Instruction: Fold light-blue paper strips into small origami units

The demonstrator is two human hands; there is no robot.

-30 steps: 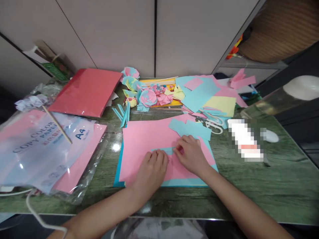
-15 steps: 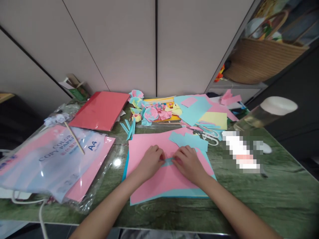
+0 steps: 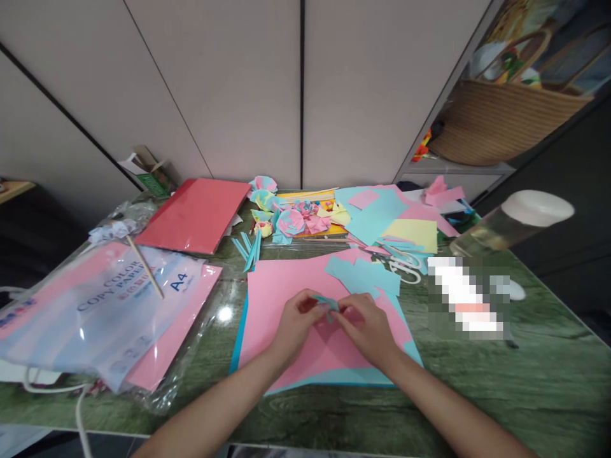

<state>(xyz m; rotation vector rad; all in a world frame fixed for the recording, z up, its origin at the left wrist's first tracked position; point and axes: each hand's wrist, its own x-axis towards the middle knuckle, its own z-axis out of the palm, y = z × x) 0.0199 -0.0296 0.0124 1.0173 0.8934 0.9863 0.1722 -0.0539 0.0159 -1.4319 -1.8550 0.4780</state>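
Both my hands meet over a pink paper sheet (image 3: 286, 280) that lies on a light blue sheet (image 3: 410, 353) on the green table. My left hand (image 3: 296, 318) and my right hand (image 3: 365, 327) pinch a small folded blue paper strip (image 3: 326, 303) between their fingertips, lifted a little off the pink sheet. Loose blue paper pieces (image 3: 365, 275) lie just beyond my right hand.
A plastic pack of A4 colour paper (image 3: 105, 305) with a wooden stick (image 3: 144, 267) lies at the left, a red sheet pack (image 3: 195, 213) behind it. Paper flowers (image 3: 289, 219), blue strips (image 3: 251, 245), coloured sheets (image 3: 396, 219), white scissors (image 3: 405, 267) and a glass jar (image 3: 510, 222) crowd the back and right.
The blue strip lay flat on the pink sheet under my fingers; now both hands have lifted it and pinch it together. The camera has tilted up slightly.
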